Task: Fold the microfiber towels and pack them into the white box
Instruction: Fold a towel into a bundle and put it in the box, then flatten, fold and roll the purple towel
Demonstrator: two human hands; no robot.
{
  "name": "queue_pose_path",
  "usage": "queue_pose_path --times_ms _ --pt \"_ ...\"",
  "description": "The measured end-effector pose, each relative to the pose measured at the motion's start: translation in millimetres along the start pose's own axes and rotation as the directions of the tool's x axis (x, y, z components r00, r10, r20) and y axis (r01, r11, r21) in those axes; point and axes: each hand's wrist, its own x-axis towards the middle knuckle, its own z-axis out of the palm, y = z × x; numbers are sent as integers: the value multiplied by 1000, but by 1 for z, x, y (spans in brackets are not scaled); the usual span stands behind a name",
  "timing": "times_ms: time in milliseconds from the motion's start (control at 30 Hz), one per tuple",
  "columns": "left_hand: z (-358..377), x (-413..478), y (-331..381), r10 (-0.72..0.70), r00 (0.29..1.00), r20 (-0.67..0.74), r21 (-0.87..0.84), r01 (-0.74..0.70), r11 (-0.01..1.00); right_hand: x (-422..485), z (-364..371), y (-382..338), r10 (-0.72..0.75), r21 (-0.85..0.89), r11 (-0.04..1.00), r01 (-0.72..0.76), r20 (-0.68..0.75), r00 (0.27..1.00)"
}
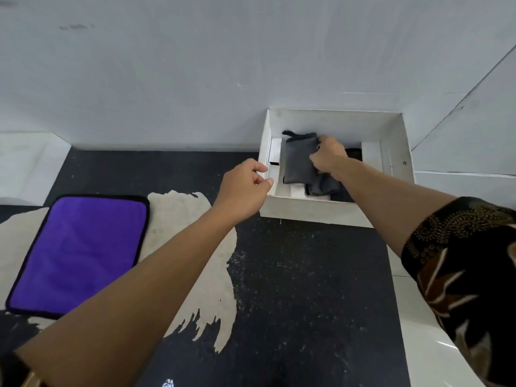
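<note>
A white box [307, 210] stands open against the far wall. Inside it lies a folded grey towel [297, 160], with another grey towel [324, 187] crumpled beside it near the front wall. My right hand [328, 157] is inside the box, fingers curled on the folded grey towel's right edge. My left hand [245, 188] grips the box's left wall with thumb and fingers. A purple towel [81, 252] with a dark border lies flat on the surface at the left.
The dark speckled surface [307, 289] has a worn pale patch [192, 233] under and beside the purple towel. A pale wall [195, 65] rises right behind the box. White ledges flank the surface at left and right.
</note>
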Motion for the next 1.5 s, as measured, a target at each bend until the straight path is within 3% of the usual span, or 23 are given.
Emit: queue_pose_path --times_ms 267,567,800,933,1133,1267,1500 --pt "2 5 2 21 1000 16 39 -22 999 -14 -5 3 26 -201 978 -51 -127 992" --pt "-22 3 -4 113 993 -14 218 -107 970 -78 -9 -32 -172 -216 967 132 -180 968" --pt "-59 -12 -44 151 988 -37 438 -119 891 -165 55 -70 -354 -340 909 242 -320 879" --pt "-94 -27 -92 142 990 -5 422 -127 897 -206 114 -99 -434 -373 874 310 -316 843" --pt "-151 -54 -190 99 994 37 399 -106 911 -247 207 -143 -304 -302 928 217 -278 911" --pt "-193 -65 -264 35 999 19 422 -40 906 -267 270 -181 -290 -292 932 217 -239 927" --pt "-247 -90 -378 -137 990 -35 458 137 878 -295 366 -219 -260 -302 924 234 -47 965"
